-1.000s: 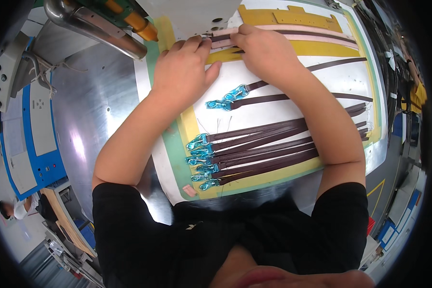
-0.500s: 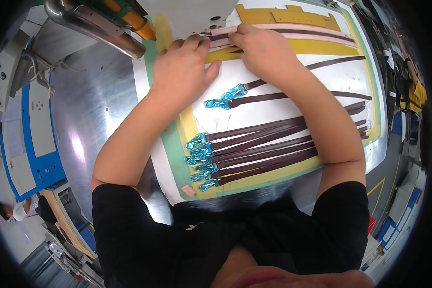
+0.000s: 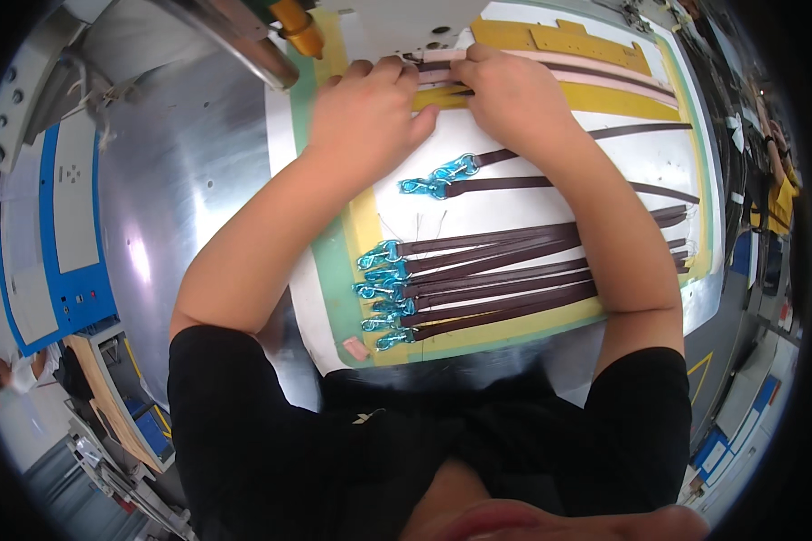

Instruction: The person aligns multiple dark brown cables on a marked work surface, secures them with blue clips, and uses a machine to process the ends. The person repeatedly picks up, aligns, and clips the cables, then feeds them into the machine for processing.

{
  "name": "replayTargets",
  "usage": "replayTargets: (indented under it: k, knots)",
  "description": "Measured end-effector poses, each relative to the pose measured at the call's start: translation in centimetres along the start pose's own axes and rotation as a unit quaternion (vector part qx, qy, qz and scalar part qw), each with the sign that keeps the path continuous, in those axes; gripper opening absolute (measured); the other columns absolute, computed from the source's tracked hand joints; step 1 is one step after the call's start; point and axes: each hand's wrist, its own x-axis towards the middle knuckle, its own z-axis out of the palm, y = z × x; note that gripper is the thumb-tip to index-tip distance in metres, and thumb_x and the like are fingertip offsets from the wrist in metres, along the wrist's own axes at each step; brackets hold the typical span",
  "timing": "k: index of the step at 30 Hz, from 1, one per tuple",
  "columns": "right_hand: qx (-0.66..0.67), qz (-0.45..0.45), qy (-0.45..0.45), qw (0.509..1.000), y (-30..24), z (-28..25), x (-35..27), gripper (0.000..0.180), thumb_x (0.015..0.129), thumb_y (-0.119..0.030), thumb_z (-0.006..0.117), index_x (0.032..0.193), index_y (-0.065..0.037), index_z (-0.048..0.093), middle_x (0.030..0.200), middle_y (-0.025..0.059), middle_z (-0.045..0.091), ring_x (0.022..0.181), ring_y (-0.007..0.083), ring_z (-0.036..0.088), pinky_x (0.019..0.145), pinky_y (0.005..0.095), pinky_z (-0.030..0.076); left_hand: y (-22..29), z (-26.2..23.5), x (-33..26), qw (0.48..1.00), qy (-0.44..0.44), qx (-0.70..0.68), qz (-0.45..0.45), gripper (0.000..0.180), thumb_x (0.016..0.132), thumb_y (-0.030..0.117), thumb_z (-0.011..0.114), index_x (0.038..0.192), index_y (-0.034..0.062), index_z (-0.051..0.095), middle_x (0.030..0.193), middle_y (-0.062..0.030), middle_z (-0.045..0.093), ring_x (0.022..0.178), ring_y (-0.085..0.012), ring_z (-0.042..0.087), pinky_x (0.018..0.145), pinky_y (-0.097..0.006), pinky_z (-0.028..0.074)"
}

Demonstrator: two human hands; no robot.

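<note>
On the far part of the white board, a dark brown strap (image 3: 595, 71) lies along a pink strip of a yellow template (image 3: 604, 99). My right hand (image 3: 512, 95) bends its fingers down onto this strap and grips it near its left part. Just to the left, my left hand (image 3: 365, 108) rests over the template's end, thumb held apart and fingertips near the strap's end, partly hidden. Closer to me lie two dark brown straps (image 3: 505, 185) with metal clips in blue wrapping (image 3: 456, 168). Several more such straps (image 3: 505, 279) lie side by side at the near edge, blue-wrapped clips (image 3: 383, 290) to the left.
A metal machine arm (image 3: 253, 54) with an orange part (image 3: 298, 29) stands at the far left, close to my left hand. Another yellow template piece (image 3: 586, 43) lies beyond the strap. A small pink scrap (image 3: 356, 349) sits at the board's near-left corner. People appear at both sides.
The whole view has shifted slightly, so the board and machine appear farther right. Both hands keep nearly the same place on the strap and template.
</note>
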Motion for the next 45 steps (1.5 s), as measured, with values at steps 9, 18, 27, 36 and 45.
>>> replayTargets:
  k: [9,18,27,36,45]
  knots:
    - [-0.028,-0.002,-0.005,1.0,-0.7,0.1,0.5,0.019,0.09,-0.008,0.061,0.1,-0.004,0.076,0.104,0.0136,0.072,0.091,0.0335,0.075,0.08,0.0443,0.061,-0.4,1.5,0.4,0.995,0.094,-0.014,0.007,0.029,0.092,0.036,0.07,0.096,0.0081,0.079,0.099,-0.0077,0.073,0.093,-0.0298,0.07,0.084,-0.045,0.056]
    - [-0.067,0.02,-0.084,0.994,2.7,-3.0,-0.7,0.036,0.094,-0.006,0.058,0.122,-0.015,0.078,0.11,0.0124,0.071,0.104,0.0339,0.073,0.09,0.0459,0.059,-0.1,1.5,0.3,0.991,0.126,-0.01,0.032,0.023,0.092,0.031,0.069,0.092,0.0088,0.077,0.094,-0.0084,0.071,0.089,-0.0296,0.069,0.084,-0.046,0.056]
    - [-0.027,0.083,-0.013,0.996,4.7,-2.1,-3.4,0.036,0.093,-0.005,0.056,0.123,-0.01,0.076,0.121,0.012,0.07,0.111,0.0333,0.071,0.095,0.0459,0.058,0.3,1.8,0.3,0.991,0.128,-0.003,0.041,0.022,0.092,0.029,0.069,0.096,0.0099,0.077,0.095,-0.0093,0.07,0.092,-0.0304,0.069,0.086,-0.047,0.055]
    - [0.002,0.09,-0.004,0.996,3.9,-1.7,-3.7,0.038,0.092,-0.004,0.056,0.124,-0.01,0.075,0.121,0.0129,0.07,0.11,0.0332,0.071,0.093,0.0456,0.059,1.2,0.7,0.0,0.998,0.065,0.014,-0.001,0.03,0.093,0.031,0.068,0.114,0.0103,0.077,0.114,-0.0132,0.068,0.11,-0.0317,0.065,0.094,-0.049,0.052]
    - [0.003,0.085,-0.01,0.996,3.2,-2.0,-3.6,0.039,0.093,-0.004,0.055,0.126,-0.011,0.074,0.123,0.0117,0.07,0.111,0.0333,0.071,0.093,0.0457,0.058,4.9,-1.4,1.8,0.993,-0.092,0.034,-0.059,0.046,0.096,0.044,0.068,0.125,0.0087,0.074,0.125,-0.0149,0.067,0.12,-0.0337,0.064,0.1,-0.048,0.05]
